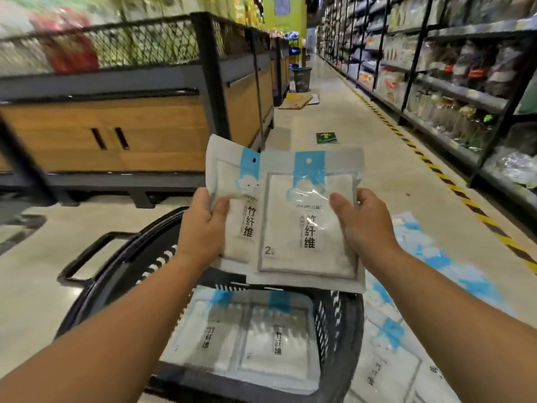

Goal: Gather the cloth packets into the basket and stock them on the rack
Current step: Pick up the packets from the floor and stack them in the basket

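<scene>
The person is holding two cloth packets up over the black basket (343, 315), which is standing on the shop floor (363, 135). The left grip (200, 228) is curling round the lower left edge of the rear packet (229, 181), with the thumb lying on its front. The right grip (363, 225) is pinching the right edge of the front packet (305, 222), thumb in front and fingers behind. The front packet is overlapping the rear one, and both are standing upright with blue headers at the top. More packets (255, 330) are lying flat inside the basket, and a loose heap of packets (406, 309) is lying on the floor just right of it. A stocked rack (436, 68) is running along the right of the aisle.
</scene>
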